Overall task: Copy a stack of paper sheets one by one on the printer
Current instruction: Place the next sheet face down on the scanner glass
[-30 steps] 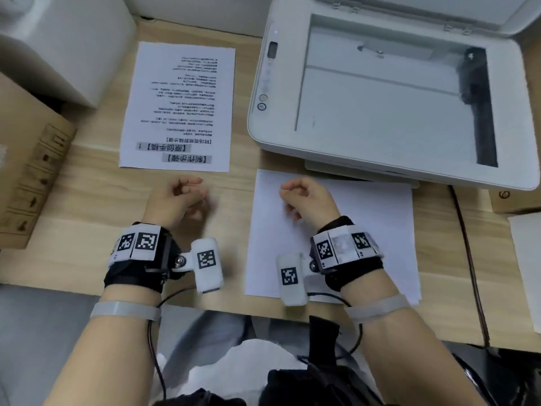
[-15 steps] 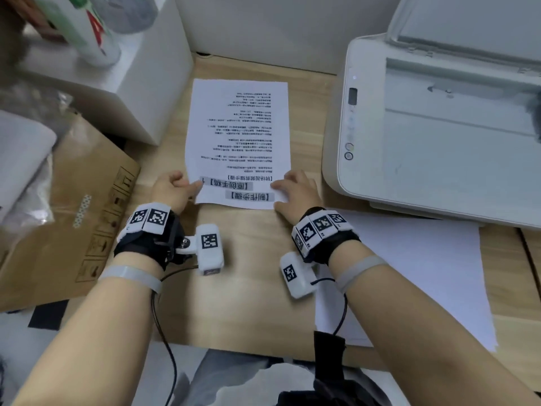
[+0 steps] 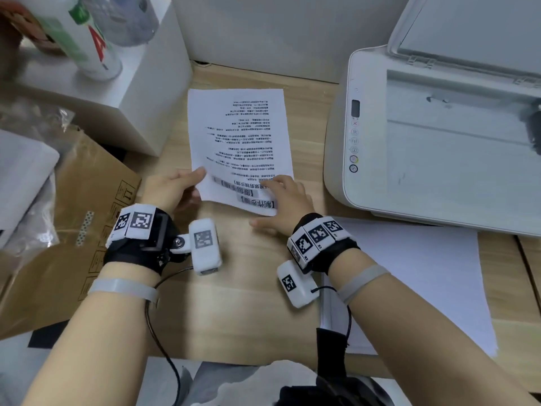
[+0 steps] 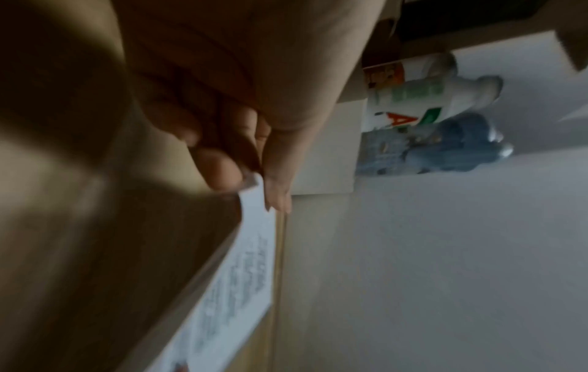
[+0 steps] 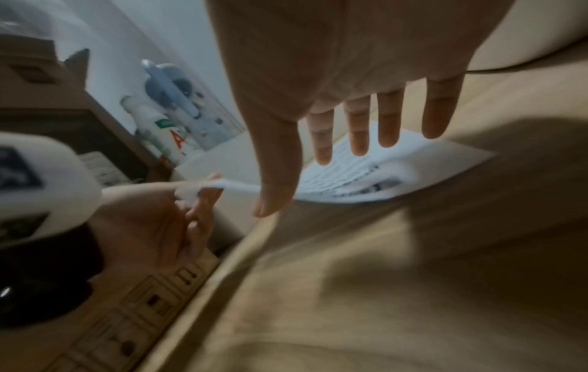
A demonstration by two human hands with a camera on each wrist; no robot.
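Both hands at printed sheet (image 3: 238, 142): left hand (image 3: 172, 187) pinches lifted near-left corner, right hand (image 3: 288, 200) flat, fingers straight, over near-right corner.

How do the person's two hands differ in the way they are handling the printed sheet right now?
The left hand pinches the printed sheet at its near left corner and lifts it; the right hand lies flat on the near right corner. The left fingers curl under the paper; the right fingers are straight and spread. Both touch the near edge.

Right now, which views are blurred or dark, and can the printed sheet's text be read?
Head view: well lit; the white printed paper sheet is smeared near the right hand. Left wrist view: dark, blurred, left hand shadowed. Right wrist view: motion-blurred, text unreadable.
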